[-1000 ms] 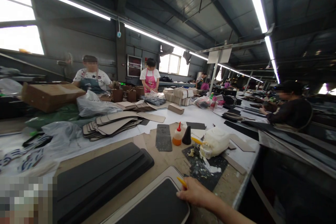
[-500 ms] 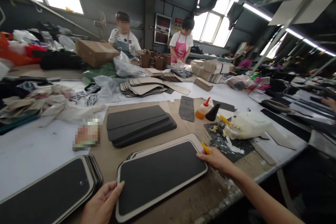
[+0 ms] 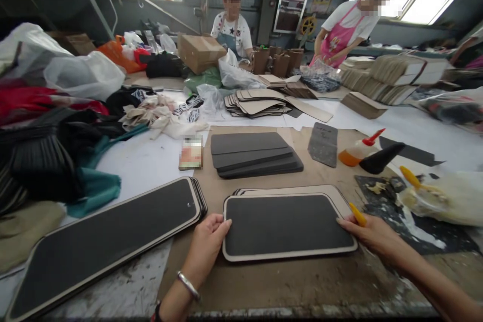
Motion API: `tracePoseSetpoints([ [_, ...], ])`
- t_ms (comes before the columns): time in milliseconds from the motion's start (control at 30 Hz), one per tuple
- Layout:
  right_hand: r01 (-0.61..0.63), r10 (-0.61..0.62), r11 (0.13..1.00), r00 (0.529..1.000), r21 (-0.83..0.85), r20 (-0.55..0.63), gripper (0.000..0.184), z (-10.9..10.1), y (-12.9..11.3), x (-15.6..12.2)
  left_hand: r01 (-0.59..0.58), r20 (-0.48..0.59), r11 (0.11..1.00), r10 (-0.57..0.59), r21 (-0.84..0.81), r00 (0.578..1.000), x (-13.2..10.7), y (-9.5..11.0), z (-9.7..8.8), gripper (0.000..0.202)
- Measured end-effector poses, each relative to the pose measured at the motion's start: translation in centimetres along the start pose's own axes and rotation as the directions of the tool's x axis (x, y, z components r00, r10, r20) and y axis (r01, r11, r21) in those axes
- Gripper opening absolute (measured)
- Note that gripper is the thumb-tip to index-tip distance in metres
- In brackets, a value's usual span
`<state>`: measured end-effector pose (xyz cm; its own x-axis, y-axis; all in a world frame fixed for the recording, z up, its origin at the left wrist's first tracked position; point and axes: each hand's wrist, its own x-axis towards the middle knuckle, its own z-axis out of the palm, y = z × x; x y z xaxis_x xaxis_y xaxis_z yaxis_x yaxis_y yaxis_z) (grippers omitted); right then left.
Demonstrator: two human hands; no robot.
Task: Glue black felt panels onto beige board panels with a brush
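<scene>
Black rounded panel edged in beige board (image 3: pixel 283 225) sits atop a small stack on a brown kraft sheet (image 3: pixel 294 282), near centre. The left hand (image 3: pixel 207 246), fingers spread, and the right hand (image 3: pixel 372 234) bracket its opposite ends, apparently to steady it. The right hand pinches a slim yellow spatula (image 3: pixel 357 214), close to the glue-smeared black mat (image 3: pixel 372 206) at right.

**Tight passage for both hands on the bench (image 3: pixel 132 282)**

Open brown card (image 3: pixel 287 282) along the near edge, in front of the black-faced panel (image 3: pixel 283 224). Only a narrow gap between that panel and the stacked panels (image 3: pixel 256 157) beyond. Long panel (image 3: pixel 105 244) just beside the left hand (image 3: pixel 206 246); stained mat (image 3: pixel 377 196) and plastic-wrapped lump (image 3: pixel 433 198) in the way past the right hand (image 3: pixel 372 234).
</scene>
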<state>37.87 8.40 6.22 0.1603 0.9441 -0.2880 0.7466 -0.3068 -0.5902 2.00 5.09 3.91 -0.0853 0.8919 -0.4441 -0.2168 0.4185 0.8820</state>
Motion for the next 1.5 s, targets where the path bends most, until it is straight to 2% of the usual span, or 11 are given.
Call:
tracePoseSetpoints([
  [333,-0.041,0.042,0.999,0.998,-0.022,0.051,0.033,-0.4,-0.8,-0.1,0.071,0.049,0.997,-0.071,0.009,0.996,-0.8,1.0,0.0,0.039],
  [467,-0.102,0.104,0.994,0.993,-0.044,0.048,0.026,-0.5,-1.1,-0.1,0.139,0.025,0.990,-0.139,0.025,0.990,-0.9,1.3,0.0,0.046],
  [667,-0.047,0.050,0.996,0.998,-0.079,0.038,0.022,-0.4,-1.3,-0.3,0.192,-0.011,0.980,-0.192,0.045,0.981,-0.7,1.4,-0.1,0.058],
  [833,-0.022,0.028,0.992,0.999,-0.124,0.046,0.022,-0.6,-1.7,-0.4,0.198,-0.020,0.979,-0.197,0.057,0.980,-0.6,1.5,0.1,0.057],
  [1000,-0.053,0.062,0.978,0.997,-0.202,0.035,0.019,-0.6,-2.0,-0.5,0.232,-0.036,0.972,-0.230,0.044,0.972,-0.5,1.5,0.2,0.059],
  [1233,-0.035,0.042,0.974,0.999,-0.225,0.028,0.020,-0.5,-2.0,-0.5,0.220,-0.057,0.974,-0.217,0.058,0.975,-0.8,1.9,0.6,0.060],
  [1500,-0.006,0.016,0.985,0.998,-0.174,0.054,0.022,-0.4,-0.9,0.0,0.109,-0.005,0.991,-0.108,0.084,0.994,-1.0,1.7,-0.1,0.052],
])
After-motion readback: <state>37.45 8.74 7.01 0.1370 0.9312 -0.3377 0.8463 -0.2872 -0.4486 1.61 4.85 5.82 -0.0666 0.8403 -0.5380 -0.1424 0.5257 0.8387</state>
